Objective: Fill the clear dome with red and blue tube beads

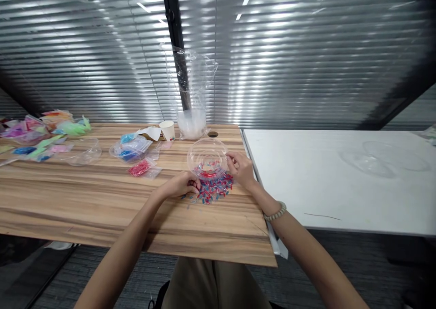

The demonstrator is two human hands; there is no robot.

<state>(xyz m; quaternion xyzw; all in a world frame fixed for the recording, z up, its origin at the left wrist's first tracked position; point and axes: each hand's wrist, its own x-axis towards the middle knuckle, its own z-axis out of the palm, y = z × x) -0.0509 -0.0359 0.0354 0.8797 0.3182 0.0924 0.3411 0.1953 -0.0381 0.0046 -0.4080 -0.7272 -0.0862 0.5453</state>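
Note:
A clear plastic bowl [191, 157] stands over the far part of a loose pile of small red and blue tube-like pieces [214, 190] on the wooden table. Some red and blue pieces show through its lower side. My right hand [241, 169] is closed on the bowl's right rim, thumb and fingers pinched together. At the left edge of the pile, just below the bowl's left side, my left hand [186, 184] has its fingers curled together. Whatever lies between those fingertips is hidden or too small to name.
Left of the bowl are a bag of red pieces [139, 168], a clear bowl with blue packets [131, 150] and a paper cup [167, 130]. A tall clear bag [191, 123] stands behind. Colourful packets [29, 129] lie far left; a white table [289, 173] adjoins right.

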